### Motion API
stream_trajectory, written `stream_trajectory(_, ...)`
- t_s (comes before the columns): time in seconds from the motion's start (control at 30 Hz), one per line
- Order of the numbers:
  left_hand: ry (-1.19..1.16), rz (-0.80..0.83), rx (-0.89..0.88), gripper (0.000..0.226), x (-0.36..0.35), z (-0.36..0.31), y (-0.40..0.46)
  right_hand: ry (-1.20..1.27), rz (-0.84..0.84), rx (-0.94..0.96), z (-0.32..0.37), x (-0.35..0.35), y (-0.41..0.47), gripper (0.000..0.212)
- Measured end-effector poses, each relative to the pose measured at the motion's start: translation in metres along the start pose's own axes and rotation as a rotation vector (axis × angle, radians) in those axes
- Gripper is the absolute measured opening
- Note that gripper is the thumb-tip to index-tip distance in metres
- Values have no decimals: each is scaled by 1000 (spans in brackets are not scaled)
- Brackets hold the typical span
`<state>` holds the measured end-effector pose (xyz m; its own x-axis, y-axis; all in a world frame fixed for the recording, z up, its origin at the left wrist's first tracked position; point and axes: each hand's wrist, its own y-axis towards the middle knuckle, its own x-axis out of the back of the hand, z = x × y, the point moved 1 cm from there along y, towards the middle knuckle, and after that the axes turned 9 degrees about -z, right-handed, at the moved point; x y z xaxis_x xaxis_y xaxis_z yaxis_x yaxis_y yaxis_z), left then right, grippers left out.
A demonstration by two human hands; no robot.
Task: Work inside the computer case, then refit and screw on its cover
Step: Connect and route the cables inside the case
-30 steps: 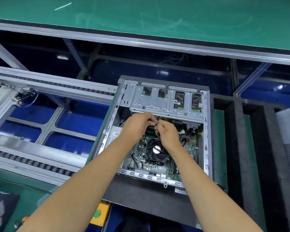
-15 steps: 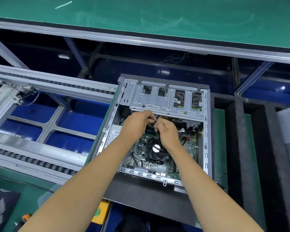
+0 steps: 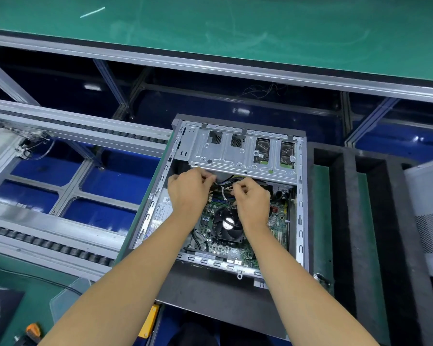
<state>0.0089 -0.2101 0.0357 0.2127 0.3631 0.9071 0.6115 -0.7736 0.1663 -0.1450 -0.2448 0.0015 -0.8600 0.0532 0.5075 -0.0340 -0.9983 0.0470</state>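
Roller conveyor [image 3: 60,248] left — orange-handled tool [image 3: 33,330] lower left

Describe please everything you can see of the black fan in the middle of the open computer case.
The black fan is round, in a squarish black frame, with dark blades around a pale shiny hub. It lies flat on the green motherboard, facing up, inside the computer case. The blades look still. The right hand covers its far right corner; whether they touch is unclear. The left hand is apart from it.
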Motion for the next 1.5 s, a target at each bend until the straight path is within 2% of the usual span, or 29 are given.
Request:
stream_trajectory(0.17, 69, 42, 56, 28, -1, 1, 2, -51, 5, 3, -4, 1, 1, 12)
stream_trajectory(0.3, 146, 240, 125, 35, -1, -5, 14, -92, 32, -8, -6, 0, 1, 10)
stream_trajectory(0.43, 179, 342, 165, 38, -2, -8, 22, -198, 52, 8, -7, -2, 2, 15)
stream_trajectory(0.5, 210, 403, 172, 35, -1, -10, 24, -189, 20, -9, -7, -3, 1, 22)
stream_trajectory(0.63, 255, 554, 205, 10, 3, -16, 32, -144, -5, -52, -7, -3, -2, 24)
stream_trajectory(0.8, 156, 729, 252, 15, -5, -21, 40, -219, -23, 33, -4, -2, -3, 26)
stream_trajectory(0.87, 167, 758, 206, 20, -9, -20, 44, -289, -41, 76, -2, -1, -3, 26)
stream_trajectory(0.93, 182, 752, 166, 27, -8, -16, 45, -329, -48, 99, -2, 0, -3, 26)
stream_trajectory(1.17, 41, 713, 138, 29, -8, -7, 42, -216, -29, 163, -2, 1, -4, 17)
stream_trajectory(1.33, 158, 371, 7, 20, 4, -5, 25, 20, 69, 143, -1, -6, -4, 17)
stream_trajectory(1.4, 105, 326, -38, 18, 7, -5, 20, 97, 110, 130, -2, -8, -4, 8)
stream_trajectory(1.5, -54, 302, -69, 15, 12, 1, 16, 205, 158, 76, -2, -8, -4, 12)
